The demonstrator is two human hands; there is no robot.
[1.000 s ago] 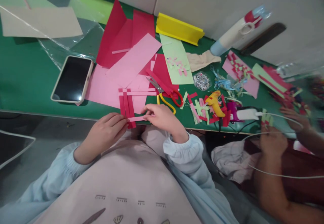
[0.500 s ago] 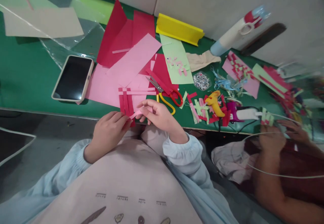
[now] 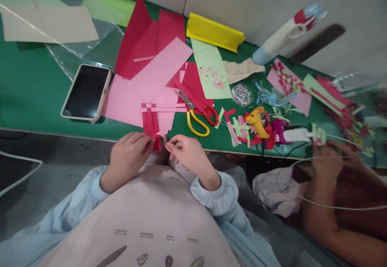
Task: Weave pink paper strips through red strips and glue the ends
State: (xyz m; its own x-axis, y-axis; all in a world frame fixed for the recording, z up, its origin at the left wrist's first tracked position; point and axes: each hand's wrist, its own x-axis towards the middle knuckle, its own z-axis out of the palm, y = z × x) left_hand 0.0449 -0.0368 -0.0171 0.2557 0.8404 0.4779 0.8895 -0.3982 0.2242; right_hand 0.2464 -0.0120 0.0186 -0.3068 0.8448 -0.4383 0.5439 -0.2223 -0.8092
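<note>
A narrow pink paper strip (image 3: 164, 137) arches between my two hands at the table's front edge. My left hand (image 3: 130, 149) has its fingers pressed together on the strip's left end, beside red paper strips. My right hand (image 3: 190, 151) pinches the other end between thumb and fingers. Just beyond the hands lie the red paper strips (image 3: 150, 123), hanging partly over the edge, with pink strips (image 3: 169, 108) crossing their top. Scissors (image 3: 196, 123) with one yellow and one red handle rest open to the right. My left fingertips are partly hidden.
Left stands a phone (image 3: 87, 92) lying flat. Pink paper (image 3: 117, 102) and a red folded sheet (image 3: 133, 45) lie behind. To the right are a yellow glue gun (image 3: 257, 122), googly eyes (image 3: 241, 94) and a bottle (image 3: 278, 37). A co-worker's hands (image 3: 328, 160) work at far right.
My right hand has moved down and slightly right, toward me. The pink strip, flatter before, now bends in an arch. My left hand has barely moved.
</note>
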